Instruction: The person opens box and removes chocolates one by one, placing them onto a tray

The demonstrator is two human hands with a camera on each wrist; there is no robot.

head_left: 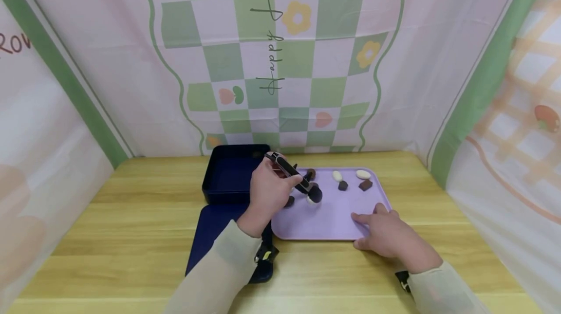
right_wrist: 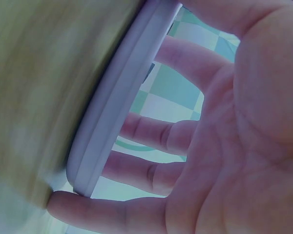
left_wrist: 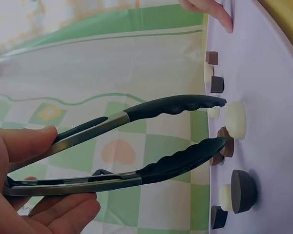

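Note:
My left hand (head_left: 269,188) holds black-and-steel tongs (head_left: 286,165) over the left part of a lilac tray (head_left: 337,221). In the left wrist view, the tongs' arms stand apart, their dark scalloped tips close to a white block (left_wrist: 236,120); contact cannot be told. Around it lie brown pieces (left_wrist: 227,142), a dark round piece (left_wrist: 243,191) and a smaller dark piece (left_wrist: 218,217), chocolate-like in look. My right hand (head_left: 387,232) rests at the tray's front right corner, its fairly straight fingers over and against the rim (right_wrist: 105,126).
Left of the tray stands a deep navy box (head_left: 232,196) with a small dark thing at its back right. A navy lid (head_left: 215,236) lies in front of it. White pieces (head_left: 363,174) and a brown piece (head_left: 365,185) sit at the tray's back right. A patterned curtain (head_left: 298,85) hangs behind.

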